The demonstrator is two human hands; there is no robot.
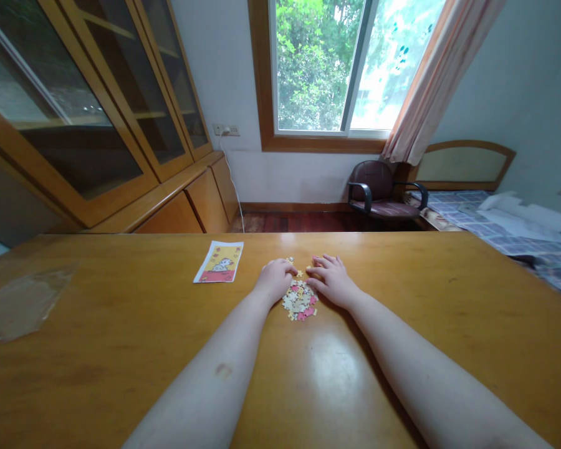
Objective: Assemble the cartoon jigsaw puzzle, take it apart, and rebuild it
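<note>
1 pile puzzle pcs [300,300] btwn L hand [275,280] & R hand [334,280] | fingers [321,267] open, no grip | plastic bag [23,302] on table [121,368]

Left hand [275,280], right hand [333,280], both palm-down

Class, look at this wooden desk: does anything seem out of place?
Yes: small loose yellow jigsaw pieces lie apart from the pink-and-cream heap of jigsaw pieces, just beyond it, looking like strays.

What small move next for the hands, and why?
Probably spread out the small heap of cream-and-pink jigsaw pieces with the bare right hand: the pieces overlap, and its fingers lie right beside them, across from the bare left hand.
</note>
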